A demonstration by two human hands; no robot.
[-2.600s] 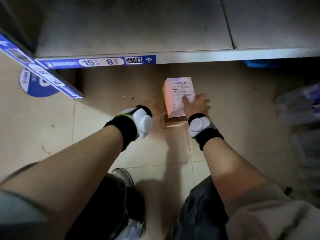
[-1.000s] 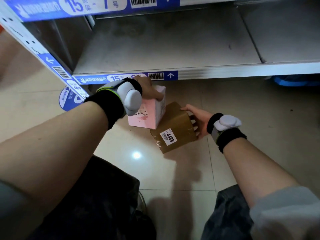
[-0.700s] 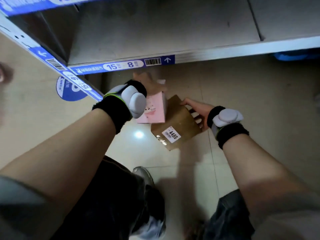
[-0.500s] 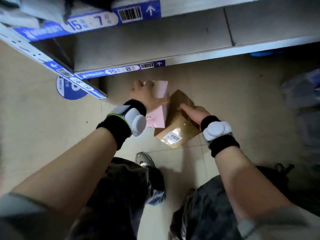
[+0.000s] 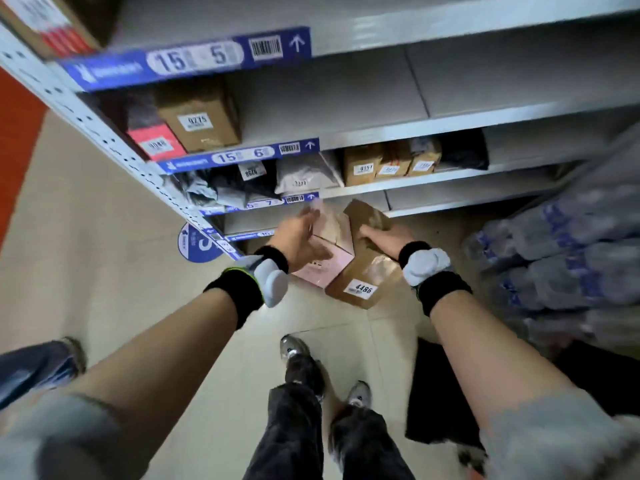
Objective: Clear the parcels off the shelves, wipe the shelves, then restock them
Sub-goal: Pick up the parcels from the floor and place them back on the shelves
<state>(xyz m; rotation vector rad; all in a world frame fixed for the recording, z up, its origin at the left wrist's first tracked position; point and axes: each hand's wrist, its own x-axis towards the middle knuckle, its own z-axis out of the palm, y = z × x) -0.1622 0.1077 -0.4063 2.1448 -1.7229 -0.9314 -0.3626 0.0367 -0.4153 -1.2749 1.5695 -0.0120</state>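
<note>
My left hand (image 5: 300, 237) grips a pink box (image 5: 330, 261) from its left side, and the box is held in the air. Beside it, my right hand (image 5: 382, 237) grips a brown cardboard box (image 5: 363, 271) labelled 4486, tilted and touching the pink box. Both boxes hang in front of the low shelves (image 5: 450, 202) of a grey metal rack. The shelf under the label 15-5 (image 5: 329, 98) holds a brown box 9275 (image 5: 201, 116) and a red and black parcel (image 5: 154, 142) at its left end. The shelf below carries grey bags (image 5: 301, 174) and small brown boxes (image 5: 363, 166).
Shrink-wrapped packs of bottled water (image 5: 571, 258) are stacked at the right. A dark bag (image 5: 436, 393) lies on the tiled floor by my feet (image 5: 294, 351). Another person's leg and shoe (image 5: 41, 365) show at the left edge. A blue round sticker (image 5: 195, 244) marks the floor by the rack post.
The view has risen from floor level, so several higher shelves with parcels now show. Both hands have lifted the pink and brown boxes up off the floor together.
</note>
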